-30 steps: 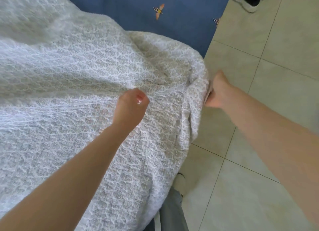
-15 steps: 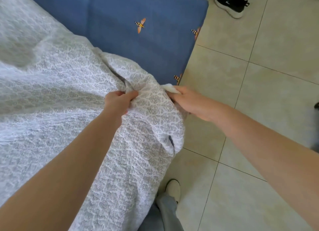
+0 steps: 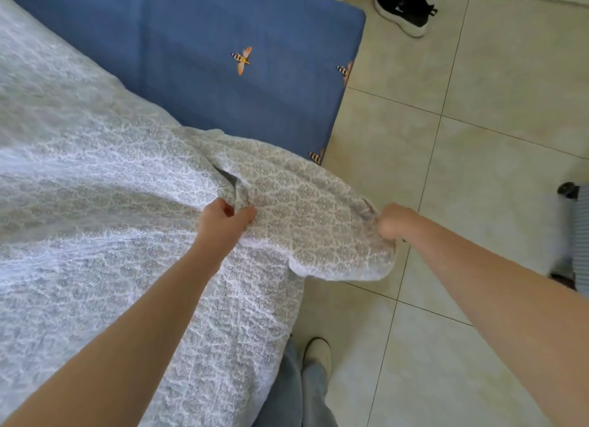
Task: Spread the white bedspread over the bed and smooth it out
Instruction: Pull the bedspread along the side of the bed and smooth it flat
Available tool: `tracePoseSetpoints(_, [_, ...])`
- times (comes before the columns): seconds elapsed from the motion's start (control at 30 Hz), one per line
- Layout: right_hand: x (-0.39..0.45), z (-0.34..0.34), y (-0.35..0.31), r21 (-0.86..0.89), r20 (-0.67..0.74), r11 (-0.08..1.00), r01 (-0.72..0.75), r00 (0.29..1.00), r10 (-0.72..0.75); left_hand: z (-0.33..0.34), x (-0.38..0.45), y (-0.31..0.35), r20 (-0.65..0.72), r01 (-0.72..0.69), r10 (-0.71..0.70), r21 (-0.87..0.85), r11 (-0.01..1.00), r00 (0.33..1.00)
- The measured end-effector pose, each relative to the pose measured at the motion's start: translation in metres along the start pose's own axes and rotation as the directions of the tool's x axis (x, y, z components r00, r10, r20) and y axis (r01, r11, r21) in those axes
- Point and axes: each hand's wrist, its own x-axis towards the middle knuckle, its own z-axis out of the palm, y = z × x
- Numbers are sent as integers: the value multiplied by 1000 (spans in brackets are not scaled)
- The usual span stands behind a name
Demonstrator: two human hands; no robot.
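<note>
The white bedspread (image 3: 95,209) with a grey lace-like pattern covers the left part of the bed (image 3: 255,85), whose blue sheet with bee prints lies bare at the far corner. My left hand (image 3: 224,222) grips a fold of the bedspread near its edge. My right hand (image 3: 393,221) grips the bedspread's corner, held out past the bed's side above the floor. The cloth between my hands is stretched, and its hem hangs loose below.
Beige floor tiles (image 3: 478,158) run along the bed's right side. A black sneaker (image 3: 404,7) lies on the floor at the top right. A dark striped object (image 3: 577,229) sits at the right edge. My own leg and shoe (image 3: 315,353) stand by the bed.
Both hands moved apart, the right one carrying the corner out over the floor, so the cloth between them is stretched wider. More of the blue sheet shows as the view shifted.
</note>
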Motion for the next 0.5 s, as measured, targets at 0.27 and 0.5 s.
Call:
tracePoseSetpoints(0.27, [-9, -58, -127, 361, -509, 738, 570, 784, -355, -44, -4, -23, 235, 77, -81, 25, 997, 969])
tracePoseSetpoints(0.5, [-9, -54, -183, 544, -238, 706, 453, 890, -388, -56, -3, -44, 216, -45, 29, 70, 997, 976])
